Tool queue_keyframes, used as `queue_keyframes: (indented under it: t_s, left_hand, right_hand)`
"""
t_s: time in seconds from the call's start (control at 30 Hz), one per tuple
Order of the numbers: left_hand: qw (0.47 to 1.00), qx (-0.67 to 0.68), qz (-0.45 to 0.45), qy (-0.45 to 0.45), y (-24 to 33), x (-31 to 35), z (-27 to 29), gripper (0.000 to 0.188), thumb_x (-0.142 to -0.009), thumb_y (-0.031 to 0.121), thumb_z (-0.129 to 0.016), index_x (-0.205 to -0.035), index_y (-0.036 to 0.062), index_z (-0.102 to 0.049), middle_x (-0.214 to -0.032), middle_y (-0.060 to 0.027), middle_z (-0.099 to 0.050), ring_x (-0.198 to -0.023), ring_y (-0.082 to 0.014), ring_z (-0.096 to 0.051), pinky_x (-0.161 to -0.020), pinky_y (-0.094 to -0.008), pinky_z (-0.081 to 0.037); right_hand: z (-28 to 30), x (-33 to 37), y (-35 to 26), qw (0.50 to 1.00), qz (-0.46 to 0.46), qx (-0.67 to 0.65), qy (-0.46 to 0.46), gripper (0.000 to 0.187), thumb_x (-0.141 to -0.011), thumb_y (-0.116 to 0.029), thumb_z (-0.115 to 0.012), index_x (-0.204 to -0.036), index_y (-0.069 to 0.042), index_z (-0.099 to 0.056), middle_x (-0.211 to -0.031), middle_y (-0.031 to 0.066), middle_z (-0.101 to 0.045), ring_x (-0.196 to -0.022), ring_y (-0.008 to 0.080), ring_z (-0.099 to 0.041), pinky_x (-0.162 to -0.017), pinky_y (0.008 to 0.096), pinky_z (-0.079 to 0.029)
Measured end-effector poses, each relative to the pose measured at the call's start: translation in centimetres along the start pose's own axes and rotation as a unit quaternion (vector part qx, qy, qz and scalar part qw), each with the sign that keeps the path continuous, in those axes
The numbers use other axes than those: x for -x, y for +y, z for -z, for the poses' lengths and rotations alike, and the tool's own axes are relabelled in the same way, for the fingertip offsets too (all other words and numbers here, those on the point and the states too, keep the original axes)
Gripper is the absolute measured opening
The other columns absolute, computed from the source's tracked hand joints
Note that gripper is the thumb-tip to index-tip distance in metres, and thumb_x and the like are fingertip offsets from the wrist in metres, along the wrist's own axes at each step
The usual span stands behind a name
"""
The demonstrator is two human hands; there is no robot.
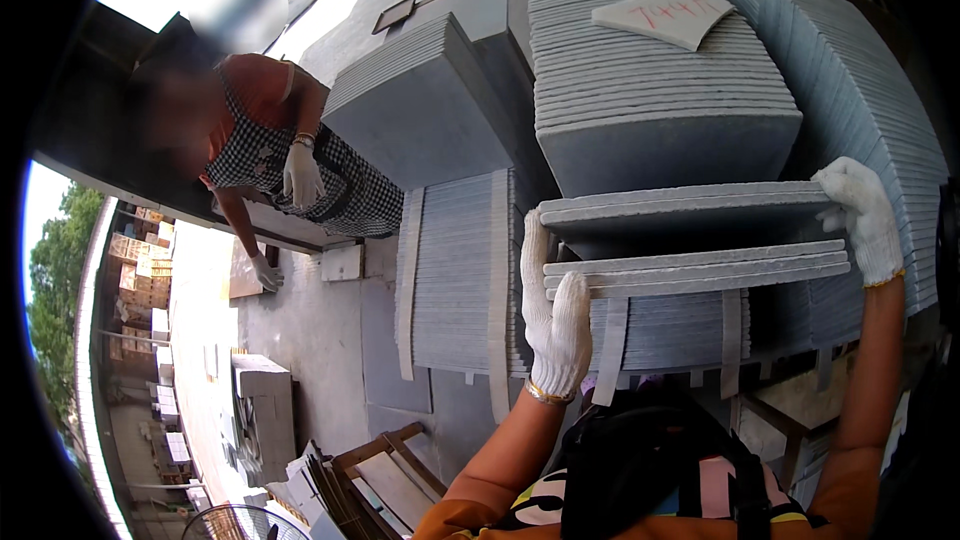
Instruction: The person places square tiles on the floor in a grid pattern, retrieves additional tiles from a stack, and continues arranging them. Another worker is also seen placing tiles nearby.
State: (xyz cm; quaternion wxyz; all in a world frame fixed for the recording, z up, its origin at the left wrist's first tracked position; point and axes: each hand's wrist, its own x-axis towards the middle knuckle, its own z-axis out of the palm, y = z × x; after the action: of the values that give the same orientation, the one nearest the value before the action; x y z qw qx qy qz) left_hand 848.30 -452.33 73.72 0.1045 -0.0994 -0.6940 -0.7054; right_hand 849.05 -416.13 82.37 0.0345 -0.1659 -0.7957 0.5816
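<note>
Both my hands wear white knit gloves and grip thin grey stone tiles by their ends. A far group of tiles (690, 202) and a near group of tiles (700, 270) stand on edge, with a dark gap between them. My left hand (556, 315) is closed at their left ends, its fingers along the far group and its thumb against the near group's front. My right hand (862, 222) closes around the far group's right end, close to the near group's end. Just beyond is a long stack of upright grey tiles (660, 145); a marked pale stone piece (668, 16) lies on it.
More tile stacks stand at right (860, 90) and left (420, 110). Strapped tiles (450, 270) sit lower down, with pale straps (612, 340) near me. At left a co-worker in a checked apron (345, 180) leans over. A wooden frame (390, 455) and fan (245, 522) are lower left.
</note>
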Motion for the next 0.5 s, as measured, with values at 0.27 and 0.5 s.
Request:
queue_keyframes:
  t_s: [0.27,0.5]
  left_hand:
    - [0.996,-0.082,-0.031,0.021,-0.2,0.6,-0.1,0.076,-0.098,0.049,-0.041,-0.151,-0.0003,-0.02,-0.15,-0.0208,-0.032,-0.139,-0.032,-0.035,-0.114,-0.0457,-0.031]
    - [0.996,-0.06,-0.013,0.065,0.4,1.7,-0.9,0.072,-0.097,0.05,-0.04,-0.147,-0.0003,-0.027,-0.14,-0.017,-0.042,-0.132,-0.0278,-0.043,-0.11,-0.0426,-0.037]
  right_hand:
    - [0.2,-0.6,-0.9,0.998,0.018,0.031,-0.046,0.034,-0.09,-0.039,-0.064,-0.085,-0.006,-0.065,-0.077,0.0014,-0.06,-0.07,0.0098,-0.056,-0.064,0.0244,-0.046]
    - [-1.0,-1.2,-2.0,0.992,0.024,0.124,0.026,0.052,-0.091,-0.055,-0.06,-0.095,-0.003,-0.068,-0.082,0.0036,-0.063,-0.071,0.0112,-0.06,-0.064,0.0242,-0.049]
